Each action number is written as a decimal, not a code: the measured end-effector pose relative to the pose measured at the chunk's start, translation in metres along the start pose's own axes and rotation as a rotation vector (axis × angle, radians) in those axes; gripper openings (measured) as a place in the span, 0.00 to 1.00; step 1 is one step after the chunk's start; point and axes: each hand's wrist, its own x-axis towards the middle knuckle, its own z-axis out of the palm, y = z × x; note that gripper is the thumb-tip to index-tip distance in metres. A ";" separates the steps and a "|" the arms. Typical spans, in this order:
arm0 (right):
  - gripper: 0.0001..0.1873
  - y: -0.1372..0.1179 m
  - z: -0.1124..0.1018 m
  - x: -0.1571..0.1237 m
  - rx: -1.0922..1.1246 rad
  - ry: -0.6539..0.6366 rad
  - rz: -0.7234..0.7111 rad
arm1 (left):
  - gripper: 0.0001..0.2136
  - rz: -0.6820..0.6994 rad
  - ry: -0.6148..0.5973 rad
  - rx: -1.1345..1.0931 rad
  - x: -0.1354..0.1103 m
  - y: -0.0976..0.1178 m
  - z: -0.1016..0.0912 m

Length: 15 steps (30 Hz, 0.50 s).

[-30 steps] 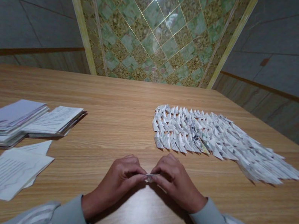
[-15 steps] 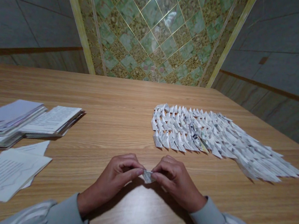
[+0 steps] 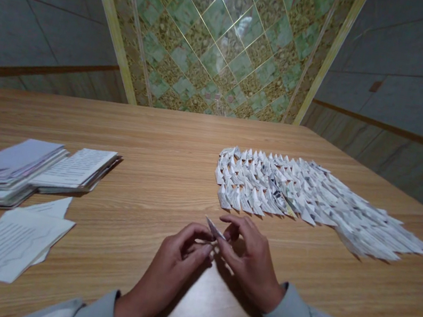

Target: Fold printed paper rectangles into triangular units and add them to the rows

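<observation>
A small piece of folded paper [image 3: 214, 228], greyish white with a pointed tip, is held up between my hands just above the table. My left hand [image 3: 178, 261] curls its fingers and thumb around the paper's lower end. From the other side, my right hand [image 3: 253, 260] has its thumb against the paper, fingers bent behind and the index finger lifted a little. Part of the paper is hidden by the fingers. Beyond my hands stand rows of folded paper boats [image 3: 256, 179], many of them nested tightly towards the right.
On the left of the wooden table [image 3: 153, 165] lie a thick stack of paper [image 3: 8, 162] and a smaller stack of printed sheets [image 3: 78, 168]. Nearer to me are loose printed sheets [image 3: 10, 244], overlapping at angles. A tiled wall [image 3: 214, 45] rises behind the table.
The paper was level, pinched at both ends; now it is turned with its tip pointing up and left. My hands have shifted their grip, and the right index finger has lifted.
</observation>
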 end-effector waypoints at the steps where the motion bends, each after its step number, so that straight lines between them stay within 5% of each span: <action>1: 0.18 0.000 0.002 -0.001 -0.012 -0.018 -0.041 | 0.07 -0.022 0.004 -0.062 0.001 -0.002 0.000; 9: 0.20 -0.005 0.001 -0.004 0.045 -0.277 -0.107 | 0.09 -0.081 0.088 -0.179 0.007 -0.011 -0.004; 15: 0.15 -0.005 -0.003 -0.003 0.090 -0.293 -0.081 | 0.09 -0.055 0.080 -0.165 0.007 -0.012 -0.004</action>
